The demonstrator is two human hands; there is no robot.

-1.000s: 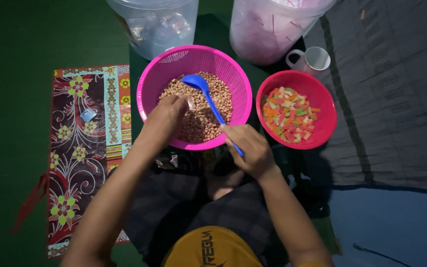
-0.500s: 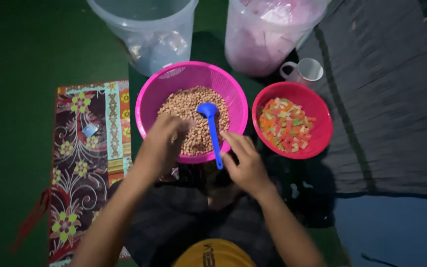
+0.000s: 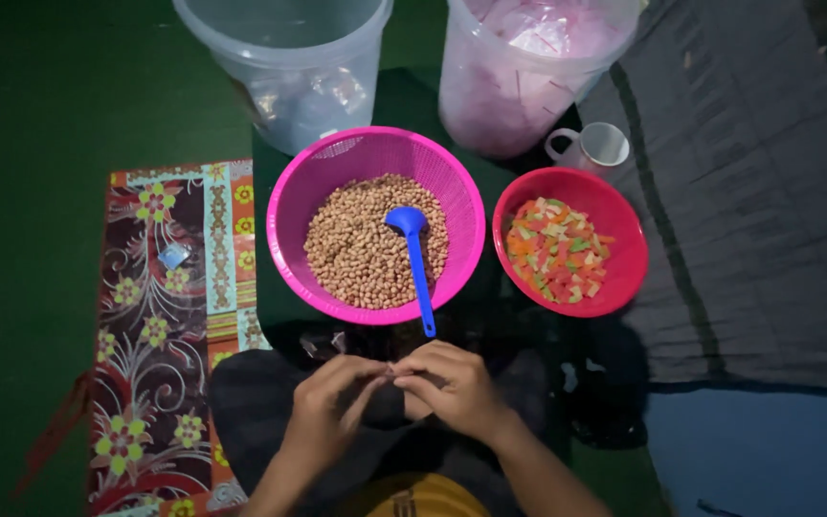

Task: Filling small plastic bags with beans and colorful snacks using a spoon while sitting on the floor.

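— So, where are the hands?
— Left hand (image 3: 323,407) and right hand (image 3: 452,383) meet over the lap, fingers pinched together on something too small to make out.
— And the peanuts?
— Peanuts (image 3: 366,249) sit in the pink basket (image 3: 289,206), just ahead, blue scoop (image 3: 415,258) resting in them. A red bowl (image 3: 624,278) stands beside; bucket (image 3: 279,57) tops are cut off.

Both hands (image 3: 394,393) together, fingertips touching
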